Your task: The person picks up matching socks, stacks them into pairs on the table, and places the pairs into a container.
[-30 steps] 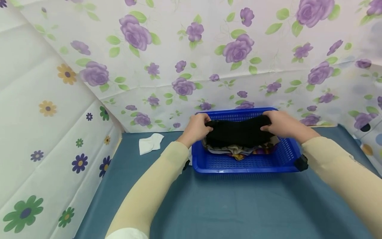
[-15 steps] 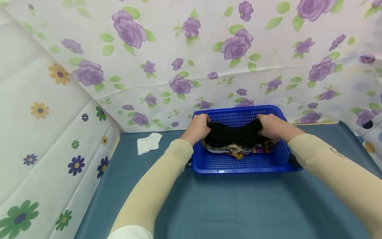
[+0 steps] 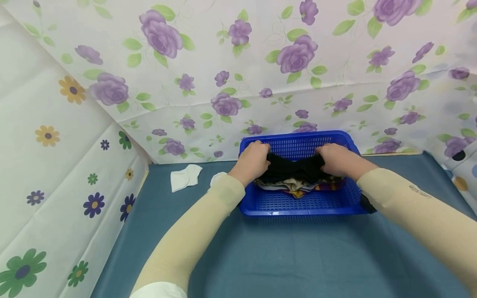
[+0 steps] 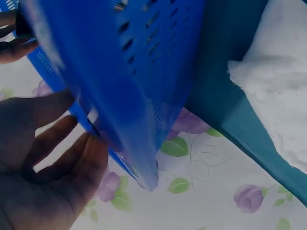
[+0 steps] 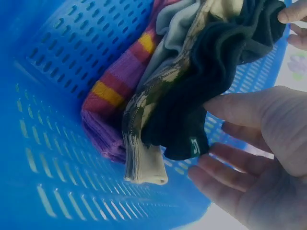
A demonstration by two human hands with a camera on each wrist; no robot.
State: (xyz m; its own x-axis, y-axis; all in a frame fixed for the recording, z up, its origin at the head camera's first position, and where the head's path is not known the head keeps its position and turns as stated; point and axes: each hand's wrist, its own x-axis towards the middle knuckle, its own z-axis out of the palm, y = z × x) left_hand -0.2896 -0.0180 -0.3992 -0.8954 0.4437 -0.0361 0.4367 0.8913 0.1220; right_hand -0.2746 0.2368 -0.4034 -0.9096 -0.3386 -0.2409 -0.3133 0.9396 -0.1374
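Note:
A folded black knit cloth [image 3: 296, 167] with a small pale label lies over a stack of folded fabrics in a blue plastic basket [image 3: 294, 213]. My left hand [image 3: 253, 161] pinches its left end; in the right wrist view those fingertips show at the cloth's far end. At the other end my right hand [image 3: 337, 159] pinches the cloth between thumb and fingers. Between my hands the cloth sags. Beneath it are a striped purple, red and yellow knit [image 5: 115, 91], a grey fabric [image 5: 175, 28] and a camouflage-patterned one [image 5: 144, 124]. The basket wall partly hides my left fingertips in the left wrist view.
White folded cloth [image 3: 186, 178] lies on the blue-green table covering [image 3: 268, 256], left of the basket. Another white piece [image 3: 217, 179] shows beside my left wrist. Flower-printed sheeting [image 3: 231, 74] stands behind the basket and along the left.
My hands have come closer together, the right one moving left. The black cloth has gone from nearly taut to bunched and sagging over the stack. The head view has shifted slightly.

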